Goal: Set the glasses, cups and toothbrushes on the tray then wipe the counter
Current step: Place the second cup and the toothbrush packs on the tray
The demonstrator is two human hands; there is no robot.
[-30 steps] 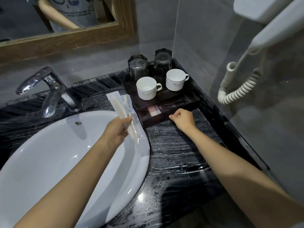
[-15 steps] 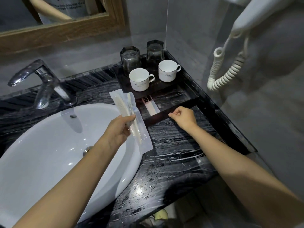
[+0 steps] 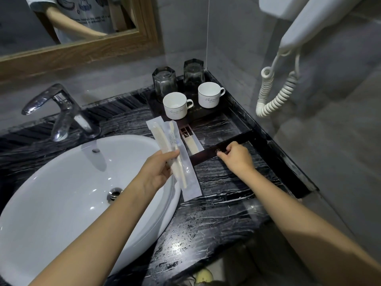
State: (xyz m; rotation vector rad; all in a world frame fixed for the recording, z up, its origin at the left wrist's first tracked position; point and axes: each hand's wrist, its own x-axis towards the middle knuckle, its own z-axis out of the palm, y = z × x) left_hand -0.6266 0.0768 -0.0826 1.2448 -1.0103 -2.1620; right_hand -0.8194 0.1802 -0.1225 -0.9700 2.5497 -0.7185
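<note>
Head view: the tray point(image 3: 191, 119) sits in the back corner of the counter point(image 3: 222, 182). Both glasses point(image 3: 165, 83) stand along its rear edge, and both cups point(image 3: 175, 108) stand just in front of them. What looks like a shallow drawer point(image 3: 206, 154) stands pulled out from the tray's front, with one slim sachet point(image 3: 190, 139) lying inside.

The right hand point(image 3: 237, 157) is at the drawer's front bar with its fingers curled. They seem to pinch a small ring pull, though the pull is too small to be sure of. The left hand point(image 3: 158, 172) grips the toothbrush packets point(image 3: 185, 182) near their middle. It holds them in the air to the left of the drawer, with their lower ends hanging over the rim of the sink point(image 3: 61, 193).

The likely trouble lies with the drawer. Pulled much further, it could come free of the tray and tip toward the counter's front edge. A jerk on it could also drag the whole tray forward and knock the glasses against the cups.

The packets look slick, and only a few fingers hold them. One could slip out and drop into the sink, or land on the counter in front of the tray, which shows water drops.

Laid crooked, the long packets might jam the drawer when it is pushed shut.

A coiled cord point(image 3: 276, 96) hangs to the right of the tray, and a raised arm could snag it.
</note>
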